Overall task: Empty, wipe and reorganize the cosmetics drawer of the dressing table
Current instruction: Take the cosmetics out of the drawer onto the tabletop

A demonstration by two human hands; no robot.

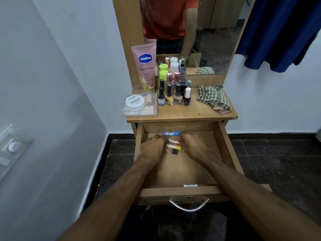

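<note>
Both grips, left hand (153, 146) and right hand (192, 145), pinch small tubes (173, 146) lying crosswise, caps rightward.

Both hands reach into the open drawer (225, 145): the left hand (152, 147) and right hand (192, 145) close around small tubes (173, 145) lying side by side. On the tabletop (182, 112) stand nail polish bottles (173, 94), a lotion tube (145, 68) and a checked cloth (213, 98).

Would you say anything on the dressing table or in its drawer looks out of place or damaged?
Only small things: the checked cloth lies crumpled on the tabletop, whose front right corner looks chipped, and pale scratches mark the inside of the drawer. The bottles stand upright; nothing looks spilled.
</note>
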